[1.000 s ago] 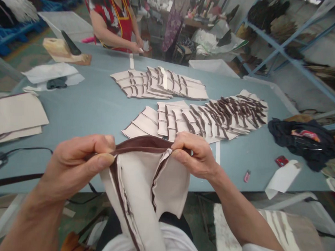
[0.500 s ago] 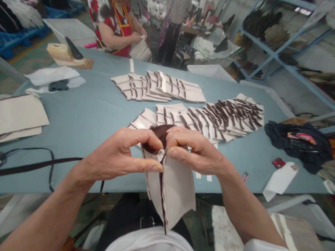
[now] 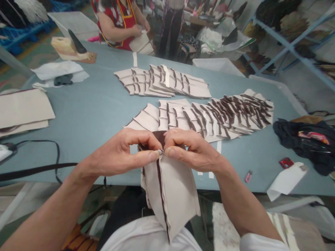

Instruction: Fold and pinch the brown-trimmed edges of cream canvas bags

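Observation:
Between my hands hangs a sewn cream fabric piece with a dark brown seam down its front and a brown inner side at its upper opening. My left hand pinches the top end of the seam between thumb and forefinger. Right beside it, my right hand grips the same edge, thumb in front and fingers behind. The fingertips nearly meet at the seam. Beyond my hands, a long row of overlapping cream pieces with brown seams lies on the blue table.
A second stack of cream pieces lies farther back. Flat cream panels rest at left, near a black strap. At right are a dark cloth, a red object and white paper. Another person stands across the table.
My left thumb has moved up to the top of the seam, pinching it closer to my right hand. The view has shifted slightly.

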The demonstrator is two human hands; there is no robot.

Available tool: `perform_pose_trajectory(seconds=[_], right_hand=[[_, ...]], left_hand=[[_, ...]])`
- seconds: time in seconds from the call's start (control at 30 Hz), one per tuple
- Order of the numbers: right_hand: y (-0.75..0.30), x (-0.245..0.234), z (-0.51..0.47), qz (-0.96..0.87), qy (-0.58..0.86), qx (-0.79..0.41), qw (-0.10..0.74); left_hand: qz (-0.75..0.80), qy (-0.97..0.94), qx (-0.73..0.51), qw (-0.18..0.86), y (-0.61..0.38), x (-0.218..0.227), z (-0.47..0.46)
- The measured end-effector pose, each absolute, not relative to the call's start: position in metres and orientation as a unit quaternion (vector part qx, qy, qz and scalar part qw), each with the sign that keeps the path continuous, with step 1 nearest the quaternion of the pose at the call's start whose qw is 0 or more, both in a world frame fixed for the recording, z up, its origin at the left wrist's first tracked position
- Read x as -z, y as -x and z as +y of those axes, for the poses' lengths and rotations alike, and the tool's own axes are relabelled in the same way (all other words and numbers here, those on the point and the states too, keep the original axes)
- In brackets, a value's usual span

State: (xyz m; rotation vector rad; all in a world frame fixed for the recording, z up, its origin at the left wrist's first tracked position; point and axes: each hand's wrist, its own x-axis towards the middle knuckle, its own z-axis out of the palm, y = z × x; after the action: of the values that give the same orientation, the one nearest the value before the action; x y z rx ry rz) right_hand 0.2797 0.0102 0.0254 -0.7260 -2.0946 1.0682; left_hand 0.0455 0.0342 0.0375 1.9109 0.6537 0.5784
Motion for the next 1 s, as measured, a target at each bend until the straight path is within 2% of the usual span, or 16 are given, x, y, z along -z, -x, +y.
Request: perform_pose_trajectory(seconds=[0.17,0.4,0.6,0.83,1.0], right_hand=[[-0.279,-0.017,0.012,-0.792,0.291,-0.419,0.336],[-0.271,-0.021,0.008,-0.807,0.349,-0.338,0.336],[-0.266,-0.022,0.011,-0.815,0.351,-0.319,0.334],[-0.262,-0.024,0.016,-0.815,0.395,-0.281,0.317],[-0.259,-0.028,0.019,-0.838,0.408,-0.243,0.27]], left_hand=[[0.293,-0.777,-0.228,0.508,-0.045,-0.033,0.032],[0.3,-0.77,-0.232,0.513,-0.042,-0.029,0.027],[0.309,-0.777,-0.235,0.496,-0.038,-0.024,0.031],[0.33,-0.825,-0.245,0.388,-0.037,-0.029,0.03],[0.338,-0.86,-0.237,0.3,-0.039,-0.034,0.029]])
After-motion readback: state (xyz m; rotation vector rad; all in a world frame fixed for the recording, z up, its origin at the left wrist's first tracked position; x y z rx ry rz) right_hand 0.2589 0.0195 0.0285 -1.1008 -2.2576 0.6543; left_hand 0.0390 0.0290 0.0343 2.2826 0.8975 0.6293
